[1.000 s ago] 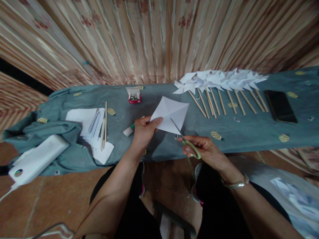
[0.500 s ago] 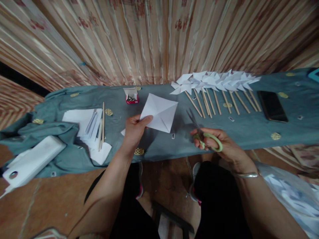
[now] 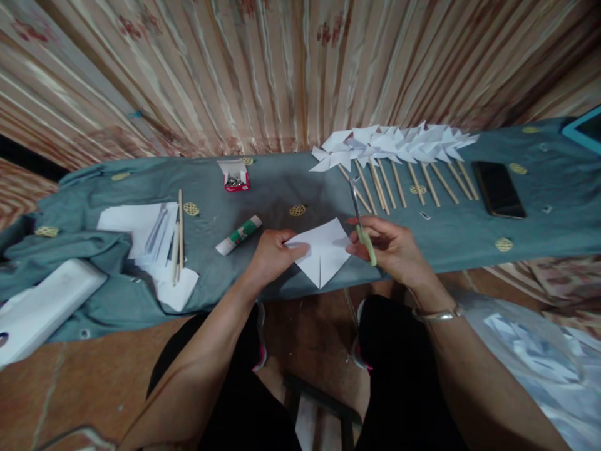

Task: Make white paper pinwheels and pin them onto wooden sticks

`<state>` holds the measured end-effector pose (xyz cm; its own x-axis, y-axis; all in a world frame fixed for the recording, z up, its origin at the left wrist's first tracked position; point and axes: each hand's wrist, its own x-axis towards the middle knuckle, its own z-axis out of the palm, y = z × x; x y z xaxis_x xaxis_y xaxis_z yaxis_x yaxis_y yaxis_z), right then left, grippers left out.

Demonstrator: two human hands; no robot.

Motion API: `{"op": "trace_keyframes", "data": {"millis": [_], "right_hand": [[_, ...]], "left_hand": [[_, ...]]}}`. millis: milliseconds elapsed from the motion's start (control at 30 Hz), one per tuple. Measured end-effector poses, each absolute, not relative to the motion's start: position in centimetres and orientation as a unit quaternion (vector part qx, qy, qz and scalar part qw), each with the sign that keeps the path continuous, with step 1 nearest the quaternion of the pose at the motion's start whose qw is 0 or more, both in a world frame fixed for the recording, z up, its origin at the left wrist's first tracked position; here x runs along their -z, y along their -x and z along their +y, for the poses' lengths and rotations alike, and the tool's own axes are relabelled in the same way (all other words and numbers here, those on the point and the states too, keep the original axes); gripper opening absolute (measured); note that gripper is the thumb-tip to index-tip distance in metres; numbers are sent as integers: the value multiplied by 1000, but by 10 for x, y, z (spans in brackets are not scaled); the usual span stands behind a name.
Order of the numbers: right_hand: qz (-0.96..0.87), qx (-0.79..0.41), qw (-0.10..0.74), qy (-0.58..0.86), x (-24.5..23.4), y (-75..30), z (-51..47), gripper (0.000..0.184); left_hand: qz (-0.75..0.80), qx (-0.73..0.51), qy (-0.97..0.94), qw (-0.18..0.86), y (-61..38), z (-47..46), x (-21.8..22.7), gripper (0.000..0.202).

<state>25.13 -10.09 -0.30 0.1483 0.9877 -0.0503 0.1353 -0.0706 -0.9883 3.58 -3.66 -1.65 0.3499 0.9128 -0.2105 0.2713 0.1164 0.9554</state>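
Observation:
A white square of paper [image 3: 323, 250] with a slit running in from its near corner is pinched at its left side by my left hand [image 3: 275, 254]. My right hand [image 3: 387, 244] holds scissors with green handles [image 3: 366, 244], their blades pointing away from me. Its fingertips are at the paper's right corner. Left of my left hand lies a green and white glue stick [image 3: 239, 235]. Beyond the paper, finished white paper pinwheels [image 3: 389, 147] on wooden sticks lie in an overlapping row.
A red box of metal pins [image 3: 236, 180] stands open at the back. Loose white paper [image 3: 129, 225] and wooden sticks [image 3: 180, 238] lie left. A black phone [image 3: 498, 189] rests at right on the green cloth [image 3: 451, 244]. A plastic bag [image 3: 516, 351] sits at lower right.
The paper has come nearer to me and turned, its slit corner now facing me. My right hand has moved in to its right corner with the scissors. The glue stick has come into sight.

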Motion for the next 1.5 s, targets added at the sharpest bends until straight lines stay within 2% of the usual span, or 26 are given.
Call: {"op": "trace_keyframes", "data": {"millis": [233,333,467,600,933,1167,1300,1500], "right_hand": [[-502,-417,462,601,10,-251,-98,41],[-485,-412,473,609,15,-248,-97,41],[-417,-410,533,612,21,-240,-93,43],[-372,-404,568,613,24,-231,-91,45],[-379,-461,558,577,25,-213,-90,44],[-362,-506,562,545,20,-205,-93,45],[-368,-546,517,547,16,-206,-103,43],[-428,-648,377,505,13,-214,-122,47]], "left_hand": [[480,-310,-574,586,-37,-36,20,19],[453,-381,-487,642,-40,-36,21,31],[375,-449,-400,706,-47,-41,21,53],[364,-449,-429,695,-57,-53,23,62],[436,-458,-389,670,-73,-57,29,32],[488,-495,-338,634,-67,-50,29,34],[474,-526,-341,618,-57,-39,26,27],[463,-575,-331,588,-41,-25,20,28]]}}
